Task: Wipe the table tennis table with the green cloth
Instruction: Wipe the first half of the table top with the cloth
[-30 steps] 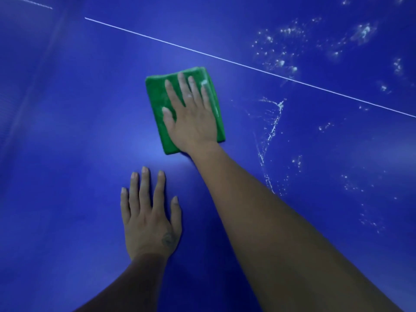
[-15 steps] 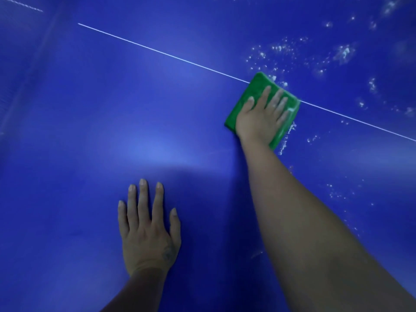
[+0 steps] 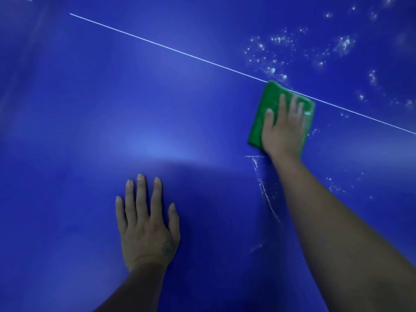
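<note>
now the right hand (image 3: 284, 134) lies flat, fingers straight, pressing the folded cloth (image 3: 258, 124) onto the bench (image 3: 90, 113), its far corner on the white line (image 3: 157, 44). the left hand (image 3: 146, 228) rests spread and empty on the bench, nearer the body. the cloth looks soft, light and probably damp, so it should slide best under a flat palm at its middle. droplets (image 3: 279, 39) lie just beyond the line.

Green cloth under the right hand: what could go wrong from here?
The folded green cloth, pressed flat by the right hand, may only push water aside: a thin wet streak runs from its near edge across the blue table surface. The white droplets beyond the white line lie farther out and could be missed.
</note>
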Demonstrator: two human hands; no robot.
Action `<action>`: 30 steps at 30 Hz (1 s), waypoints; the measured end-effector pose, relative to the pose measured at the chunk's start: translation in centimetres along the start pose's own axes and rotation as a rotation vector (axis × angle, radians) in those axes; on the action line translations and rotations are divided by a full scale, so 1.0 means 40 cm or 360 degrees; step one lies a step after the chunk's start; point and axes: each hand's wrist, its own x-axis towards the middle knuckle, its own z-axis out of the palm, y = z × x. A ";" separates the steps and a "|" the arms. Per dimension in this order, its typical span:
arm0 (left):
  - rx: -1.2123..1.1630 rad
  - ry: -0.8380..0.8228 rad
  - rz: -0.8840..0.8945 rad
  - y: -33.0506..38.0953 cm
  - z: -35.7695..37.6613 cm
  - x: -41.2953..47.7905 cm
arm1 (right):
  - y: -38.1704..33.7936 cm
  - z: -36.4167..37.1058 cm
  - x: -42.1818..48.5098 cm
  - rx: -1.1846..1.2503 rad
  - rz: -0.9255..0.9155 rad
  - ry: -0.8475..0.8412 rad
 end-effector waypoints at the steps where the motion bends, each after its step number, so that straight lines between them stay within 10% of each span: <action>1: 0.0001 0.0003 0.0004 0.001 0.000 0.000 | 0.004 0.000 0.004 0.0001 0.0117 -0.0017; 5: -0.0003 0.0013 0.0016 0.002 -0.001 0.000 | -0.109 0.006 -0.053 0.0006 0.0142 -0.0005; 14: -0.0007 0.0056 0.0026 0.001 -0.002 0.000 | -0.137 0.054 -0.315 -0.0027 -0.0828 0.0015; 24: -0.0010 -0.0008 0.0008 0.001 -0.008 -0.004 | 0.046 0.008 -0.144 0.0026 0.0134 -0.0058; 30: -0.0019 0.0055 0.0016 0.001 -0.006 -0.003 | -0.124 0.051 -0.369 0.0063 -0.0312 0.0071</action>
